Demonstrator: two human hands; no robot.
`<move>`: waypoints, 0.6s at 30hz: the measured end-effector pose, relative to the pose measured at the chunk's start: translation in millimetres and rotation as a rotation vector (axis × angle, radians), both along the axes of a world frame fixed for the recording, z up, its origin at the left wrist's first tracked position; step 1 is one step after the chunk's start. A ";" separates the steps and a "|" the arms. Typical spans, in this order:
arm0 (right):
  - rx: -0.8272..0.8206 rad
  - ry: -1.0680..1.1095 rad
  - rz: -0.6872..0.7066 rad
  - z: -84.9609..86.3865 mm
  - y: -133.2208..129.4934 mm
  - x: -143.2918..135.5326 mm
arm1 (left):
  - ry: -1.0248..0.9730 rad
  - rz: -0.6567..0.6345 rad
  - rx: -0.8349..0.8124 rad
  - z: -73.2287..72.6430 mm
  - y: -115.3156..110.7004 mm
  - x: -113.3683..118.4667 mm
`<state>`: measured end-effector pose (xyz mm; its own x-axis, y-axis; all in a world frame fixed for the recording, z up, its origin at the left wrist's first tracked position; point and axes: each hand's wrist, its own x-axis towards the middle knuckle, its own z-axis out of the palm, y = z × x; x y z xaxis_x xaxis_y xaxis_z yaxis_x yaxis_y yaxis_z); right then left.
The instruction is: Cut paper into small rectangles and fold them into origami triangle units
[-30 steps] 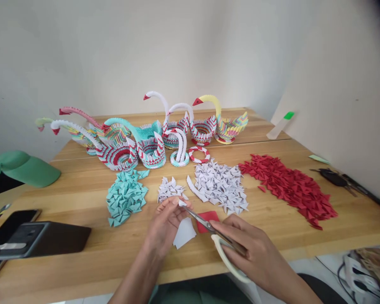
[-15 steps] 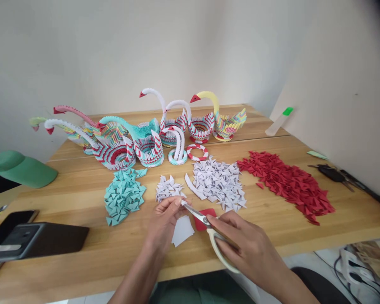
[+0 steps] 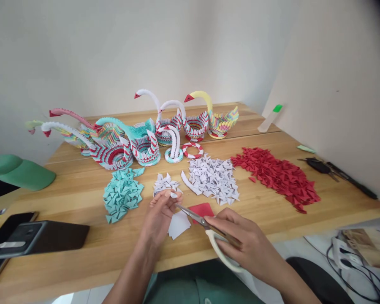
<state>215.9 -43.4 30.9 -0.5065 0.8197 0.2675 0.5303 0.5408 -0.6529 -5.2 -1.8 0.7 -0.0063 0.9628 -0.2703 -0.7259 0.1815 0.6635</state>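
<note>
My left hand [image 3: 160, 213] pinches a small white folded paper piece [image 3: 173, 195] between thumb and fingertips. In my right hand [image 3: 240, 240] is a pair of scissors [image 3: 205, 226] with cream handles, its blades pointing left and looking closed. The blade tips end just below the paper piece, close to the left fingers. Under the hands, white paper sheets [image 3: 179, 224] and a red paper square [image 3: 202, 211] lie on the wooden table [image 3: 91, 270]. A small pile of white folded pieces [image 3: 165, 182] sits right behind my left hand.
Larger heaps of white [image 3: 213, 179], red [image 3: 277, 175] and teal [image 3: 123, 194] folded pieces cover mid-table. Several paper swans [image 3: 114, 156] stand behind, with a red-white ring [image 3: 192, 150]. Left are a green cap [image 3: 19, 171] and dark stand [image 3: 50, 238]; right, keys [image 3: 319, 165].
The scissors' tips have drawn back from the white piece, which my left hand now holds slightly higher and tilted. The whole view has shifted a little.
</note>
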 end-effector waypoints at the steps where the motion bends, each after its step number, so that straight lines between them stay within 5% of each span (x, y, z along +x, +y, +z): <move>1: -0.028 0.000 -0.010 1.6 -1.8 6.6 | 0.003 0.013 0.009 -0.9 -0.1 -0.4; 4: -0.017 -0.046 -0.176 1.1 -5.2 35.1 | 0.018 0.056 0.011 -3.5 -1.9 0.8; 12: 0.081 -0.457 -0.801 -26.2 0.0 115.1 | 0.078 -0.068 -0.007 -3.9 -6.2 5.8; 18: 0.249 -0.543 -0.779 -28.6 13.9 109.6 | 0.109 -0.085 -0.030 -1.8 -9.3 9.3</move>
<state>325.5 -29.5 2.3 0.0471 0.9284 0.3685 0.9915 0.0013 -0.1300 4.1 -11.1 -1.1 0.0442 0.9525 -0.3013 -0.6308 0.2605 0.7309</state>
